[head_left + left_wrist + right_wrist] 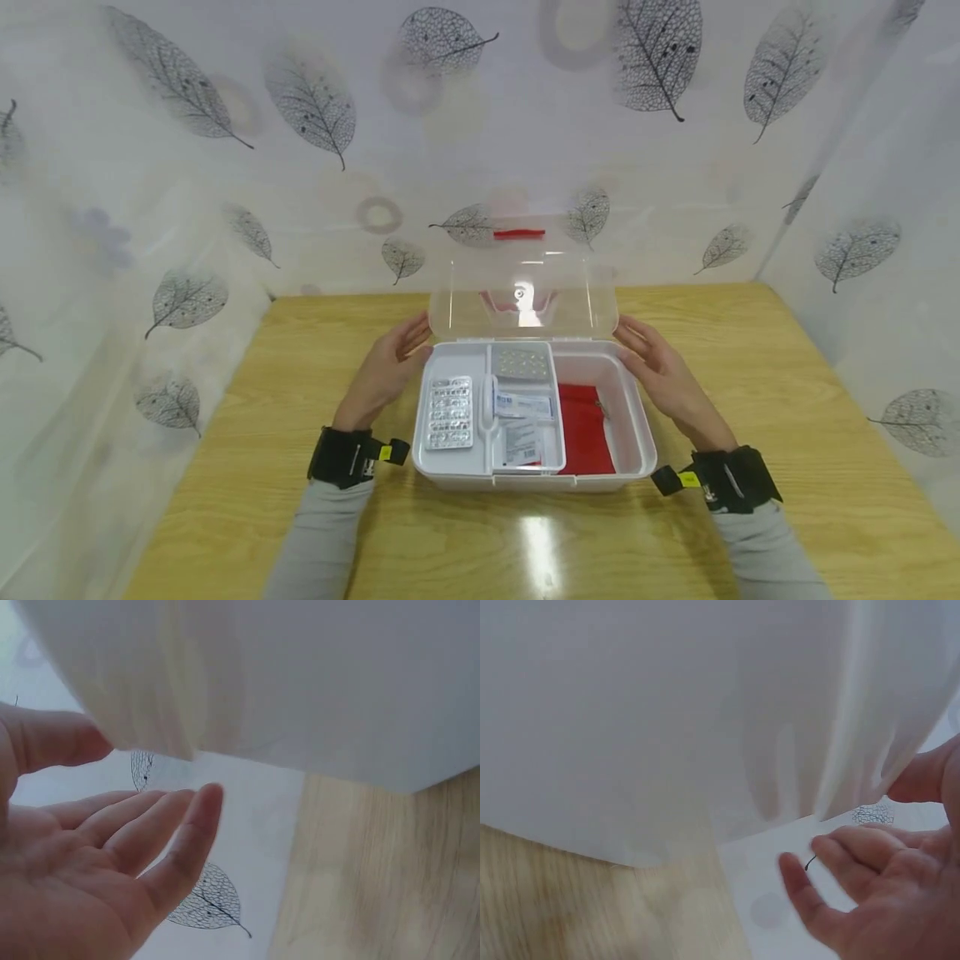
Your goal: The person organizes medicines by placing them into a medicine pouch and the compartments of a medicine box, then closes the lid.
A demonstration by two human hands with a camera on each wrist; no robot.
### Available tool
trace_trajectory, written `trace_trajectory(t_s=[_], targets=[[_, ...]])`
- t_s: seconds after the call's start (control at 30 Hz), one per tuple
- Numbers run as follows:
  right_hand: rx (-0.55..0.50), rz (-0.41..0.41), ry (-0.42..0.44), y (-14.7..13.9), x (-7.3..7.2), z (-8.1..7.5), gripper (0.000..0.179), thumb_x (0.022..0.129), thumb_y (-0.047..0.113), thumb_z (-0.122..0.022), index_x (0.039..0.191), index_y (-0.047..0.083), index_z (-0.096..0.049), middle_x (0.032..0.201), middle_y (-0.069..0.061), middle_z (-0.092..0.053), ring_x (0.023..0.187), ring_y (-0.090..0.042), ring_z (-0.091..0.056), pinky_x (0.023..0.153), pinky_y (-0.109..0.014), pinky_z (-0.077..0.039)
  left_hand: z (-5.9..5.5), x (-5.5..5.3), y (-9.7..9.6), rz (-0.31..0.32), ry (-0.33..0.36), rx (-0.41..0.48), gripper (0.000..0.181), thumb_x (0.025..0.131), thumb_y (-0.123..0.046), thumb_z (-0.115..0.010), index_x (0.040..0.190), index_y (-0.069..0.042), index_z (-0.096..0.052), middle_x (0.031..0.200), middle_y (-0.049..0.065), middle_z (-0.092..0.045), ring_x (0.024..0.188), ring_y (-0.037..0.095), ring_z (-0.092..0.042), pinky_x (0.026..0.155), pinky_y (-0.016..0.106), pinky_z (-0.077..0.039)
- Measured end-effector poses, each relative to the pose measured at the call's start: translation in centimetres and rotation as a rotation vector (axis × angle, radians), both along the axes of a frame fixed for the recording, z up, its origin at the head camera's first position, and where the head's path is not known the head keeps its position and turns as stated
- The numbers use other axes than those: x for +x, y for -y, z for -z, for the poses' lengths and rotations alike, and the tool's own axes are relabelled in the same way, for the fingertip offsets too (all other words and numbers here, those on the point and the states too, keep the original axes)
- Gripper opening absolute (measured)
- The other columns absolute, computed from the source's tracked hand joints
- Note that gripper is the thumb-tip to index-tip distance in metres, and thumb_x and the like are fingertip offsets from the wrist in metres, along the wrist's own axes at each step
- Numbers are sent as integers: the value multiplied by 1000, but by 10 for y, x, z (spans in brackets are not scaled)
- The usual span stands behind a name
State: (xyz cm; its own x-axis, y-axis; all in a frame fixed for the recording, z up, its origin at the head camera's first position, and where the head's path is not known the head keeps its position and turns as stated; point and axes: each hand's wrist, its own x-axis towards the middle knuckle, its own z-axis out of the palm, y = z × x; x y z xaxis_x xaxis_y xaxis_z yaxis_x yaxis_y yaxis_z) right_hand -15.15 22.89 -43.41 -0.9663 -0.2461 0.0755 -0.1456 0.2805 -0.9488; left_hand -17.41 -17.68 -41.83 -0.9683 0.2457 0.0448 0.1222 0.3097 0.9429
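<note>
A white plastic medicine box (pixel 525 483) stands on the table with its clear lid (pixel 465 300) raised at the back. My left hand (pixel 381 375) is at the back left corner, fingers spread beside the lid and thumb near the rim. At the back right corner, my right hand (pixel 669 383) mirrors it. In the left wrist view, the left thumb (pixel 67 742) touches the white wall's edge; the fingers extend below. The white tray (pixel 457 358) holds a silver blister pack (pixel 450 417), a yellow-dotted blister pack (pixel 522 364) and small packets (pixel 522 406).
A red pouch (pixel 585 433) lies in the box's right part, next to the tray. The box rests on a wooden table (pixel 285 400). Leaf-patterned sheeting (pixel 315 208) hangs behind and at both sides. The raised lid has a red latch (pixel 519 234).
</note>
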Motion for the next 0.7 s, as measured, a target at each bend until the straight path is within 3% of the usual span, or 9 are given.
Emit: trace_trajectory(t_s=[0.1,0.17,0.27,0.37,0.53,0.7], targets=[[-37,60,-139,4,0,5,59,105,8,-53,158,5,-28,159,-23,-37,140,-28,-48,94,-16,-50,1,3,-7,-52,-160,-91,67,100,0,-56,159,-5,-26,159,16,-39,144,30,-45,109,45,-46],[-22,98,-243,8,1,7,60,103,0,-53,158,4,-29,154,-27,-43,133,-16,-54,94,-12,-47,0,6,-11,-90,-247,-143,69,98,2,-57,159,-6,-26,157,18,-42,141,31,-49,103,44,-51],[32,144,-395,13,2,9,69,99,-9,-53,160,6,-25,143,-29,-50,121,-3,-54,96,-11,-43,1,10,-14,-128,-327,-173,72,96,6,-59,160,-7,-27,155,18,-45,138,32,-52,99,43,-54],[57,160,-511,16,3,9,77,95,-17,-52,161,3,-19,136,-32,-49,118,-9,-54,98,-11,-42,2,11,-14,-136,-398,-185,75,94,9,-61,160,-8,-28,151,18,-47,136,32,-53,95,40,-56],[145,209,-641,19,5,5,69,92,-18,-56,155,-2,-33,126,-33,-50,112,-31,-58,95,-10,-42,5,12,-12,-149,-503,-204,76,92,10,-63,159,-12,-32,137,16,-51,133,31,-54,92,36,-58],[199,280,-645,16,8,6,57,96,-11,-55,150,4,-46,125,-20,-59,113,-33,-59,95,-10,-42,0,22,-10,-126,-469,-128,68,93,-1,-69,154,-13,-39,140,14,-52,135,33,-53,98,44,-54]])
